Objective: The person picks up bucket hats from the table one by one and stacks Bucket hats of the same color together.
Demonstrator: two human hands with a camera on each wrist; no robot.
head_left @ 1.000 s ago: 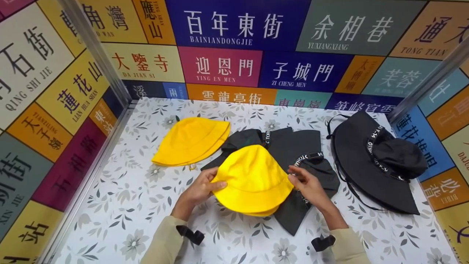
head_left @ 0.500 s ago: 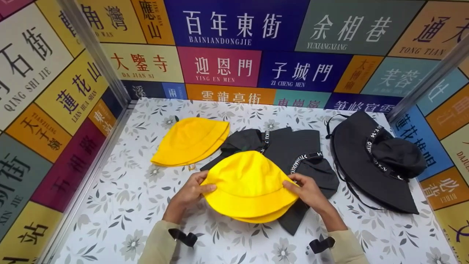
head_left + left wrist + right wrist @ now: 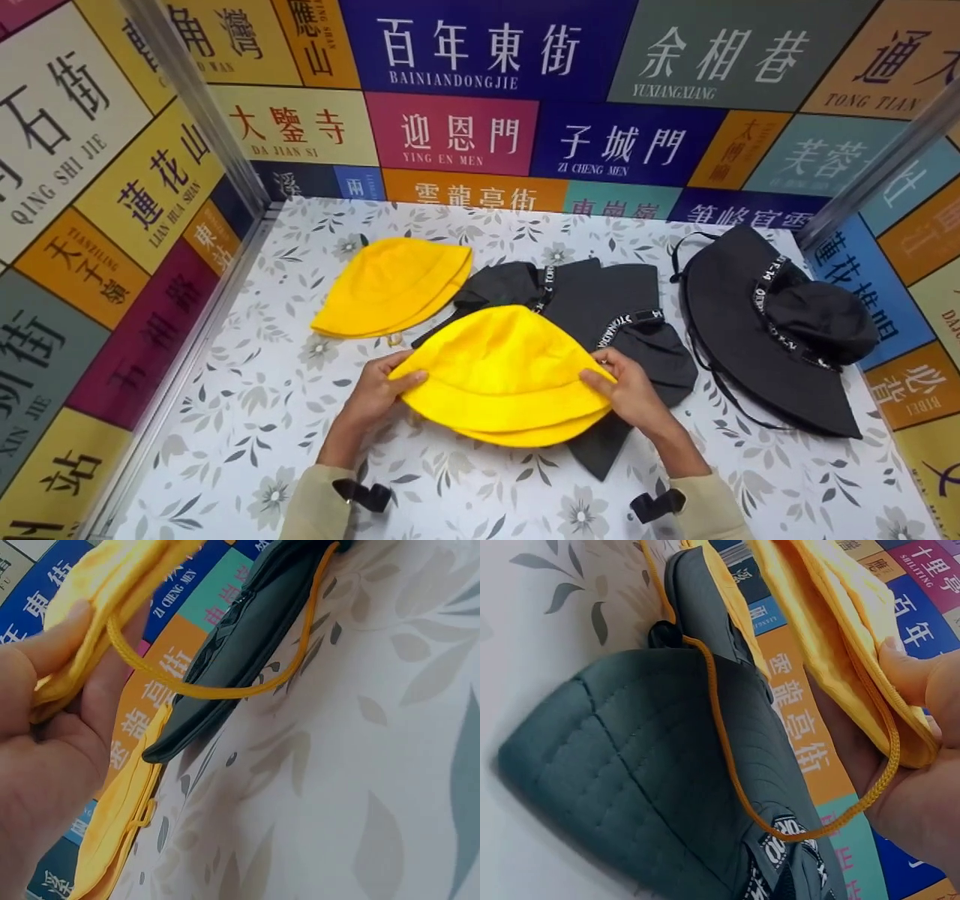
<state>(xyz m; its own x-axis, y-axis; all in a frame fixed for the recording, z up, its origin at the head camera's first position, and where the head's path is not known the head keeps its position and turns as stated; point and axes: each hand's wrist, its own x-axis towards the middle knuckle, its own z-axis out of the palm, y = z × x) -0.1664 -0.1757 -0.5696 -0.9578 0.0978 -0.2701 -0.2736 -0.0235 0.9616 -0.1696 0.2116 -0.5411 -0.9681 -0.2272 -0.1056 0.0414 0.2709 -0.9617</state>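
A yellow bucket hat (image 3: pixel 502 360) is held up by both hands, pulled wide and flattened with its brim toward me. My left hand (image 3: pixel 381 390) pinches the brim's left end between thumb and fingers; my right hand (image 3: pixel 624 391) pinches the right end. A yellow cord (image 3: pixel 731 757) hangs from the brim in a loop, with a dark toggle (image 3: pixel 665 635) on it in the right wrist view. Behind and under the held hat lie black hats (image 3: pixel 577 300) with white-lettered bands, partly covered by it in the head view.
Another yellow hat (image 3: pixel 397 285) lies folded at the left on the flower-patterned table (image 3: pixel 247 420). At the right rests a black wide-brimmed hat (image 3: pixel 772 330) with a chin cord. Panels printed with street names (image 3: pixel 457 135) stand at the back and sides.
The right hand has come onto the brim and grips it. The left hand has moved left and slightly down, so the yellow hat is stretched wider and flatter.
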